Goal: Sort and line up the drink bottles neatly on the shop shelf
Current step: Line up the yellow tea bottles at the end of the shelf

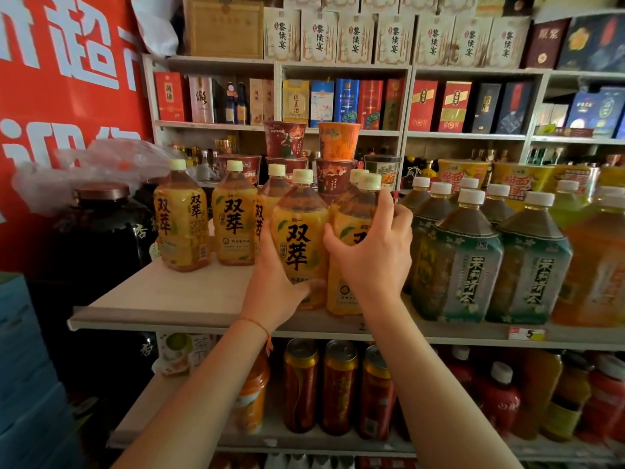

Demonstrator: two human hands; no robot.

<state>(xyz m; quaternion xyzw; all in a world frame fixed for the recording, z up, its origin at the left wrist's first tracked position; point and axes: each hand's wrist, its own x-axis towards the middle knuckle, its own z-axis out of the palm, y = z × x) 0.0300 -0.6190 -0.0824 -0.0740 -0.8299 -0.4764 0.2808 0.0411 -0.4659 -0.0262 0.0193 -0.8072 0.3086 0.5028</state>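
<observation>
Left hand (270,275) fingers wrap the near yellow bottle (301,238) on the shelf (162,299); right hand (370,252) fingers clasp its right neighbour bottle (351,211).

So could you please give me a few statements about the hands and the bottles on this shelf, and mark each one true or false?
1. The left hand holds a yellow-label bottle low on its side. True.
2. The right hand rests on a teal-label bottle. False: it grips a second yellow-label bottle; the teal-label bottles stand to its right, untouched.
3. Two yellow-label bottles stand farther back at the left end of the shelf. True.
4. The held bottles have no caps. False: both have pale caps.
5. Cans stand on the shelf below. True.
</observation>
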